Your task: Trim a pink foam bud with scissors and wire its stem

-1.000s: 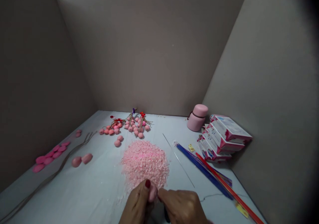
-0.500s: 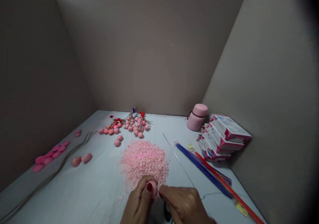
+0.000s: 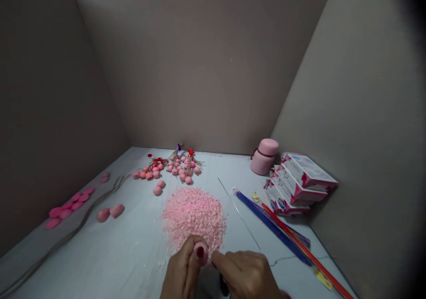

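Near the front edge, my left hand [image 3: 186, 268] holds a small rounded pink piece [image 3: 201, 251] between thumb and fingers. My right hand [image 3: 248, 272] is closed close beside it on the right, around a dark-handled tool [image 3: 224, 285] that is mostly hidden under the fingers. The tool's tip cannot be made out. Just beyond both hands lies a heap of pink shavings [image 3: 196, 212] on the white table [image 3: 133, 250].
Left: flat pink discs [image 3: 66, 205], two pink lumps [image 3: 103, 215] and long dry stems [image 3: 80, 226]. Back: tied bunches of pink balls [image 3: 181, 168]. Right: a thin rod [image 3: 238, 212], blue strips [image 3: 271, 223], a red strip [image 3: 299, 243], stacked boxes [image 3: 299, 183] and a pink flask [image 3: 264, 157].
The pink piece has turned and shifted slightly left in my left hand. My right hand has moved a little. The whole view has shifted slightly.
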Motion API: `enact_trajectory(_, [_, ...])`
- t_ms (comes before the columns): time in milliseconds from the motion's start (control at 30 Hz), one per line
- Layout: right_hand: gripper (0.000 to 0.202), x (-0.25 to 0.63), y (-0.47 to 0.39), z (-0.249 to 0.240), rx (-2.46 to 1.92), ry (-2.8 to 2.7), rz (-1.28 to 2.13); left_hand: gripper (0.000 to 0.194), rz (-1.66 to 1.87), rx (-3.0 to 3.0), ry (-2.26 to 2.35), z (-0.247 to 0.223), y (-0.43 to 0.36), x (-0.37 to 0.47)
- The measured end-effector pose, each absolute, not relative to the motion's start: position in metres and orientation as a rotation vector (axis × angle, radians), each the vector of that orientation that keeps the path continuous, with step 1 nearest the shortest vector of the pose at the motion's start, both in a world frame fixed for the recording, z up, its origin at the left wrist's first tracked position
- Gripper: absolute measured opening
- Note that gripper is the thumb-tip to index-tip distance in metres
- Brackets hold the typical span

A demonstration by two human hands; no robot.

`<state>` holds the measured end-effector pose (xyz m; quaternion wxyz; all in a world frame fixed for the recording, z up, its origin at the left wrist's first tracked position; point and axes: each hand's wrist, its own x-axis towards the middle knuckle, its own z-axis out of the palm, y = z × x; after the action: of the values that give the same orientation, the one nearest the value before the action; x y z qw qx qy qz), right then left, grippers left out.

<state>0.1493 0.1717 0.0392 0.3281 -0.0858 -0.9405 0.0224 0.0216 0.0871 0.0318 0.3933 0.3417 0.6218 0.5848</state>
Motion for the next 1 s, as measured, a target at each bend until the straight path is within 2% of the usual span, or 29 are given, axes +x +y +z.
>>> enact_trajectory(100, [0.052, 0.151, 0.172, 0.035, -0.274, -2.49, 0.238, 0.043, 1.453, 0.863, 1.583, 0.033, 0.086, 0.022])
enact_trajectory(300, [0.038, 0.155, 0.17, 0.04, -0.272, -2.402, 0.125, 0.044, 1.519, 0.733, 1.509, 0.026, 0.088, 0.014])
enact_trajectory(500, [0.032, 0.156, 0.168, 0.046, -0.326, -2.35, 0.273, 0.046, 1.514, 0.337, 1.117, 0.026, 0.095, 0.013])
enact_trajectory(667, [0.033, 0.153, 0.166, 0.042, -0.319, -2.33, 0.31, 0.05, 1.492, 0.298, 0.988, 0.018, 0.097, 0.017])
enact_trajectory(833, [0.034, 0.152, 0.165, 0.042, -0.322, -2.327, 0.316, 0.04, 1.494, 0.355, 0.97, 0.015, 0.094, 0.018])
enact_trajectory(1000, [0.037, 0.15, 0.164, 0.044, -0.325, -2.323, 0.325, 0.04, 1.494, 0.412, 1.004, 0.022, 0.093, 0.02])
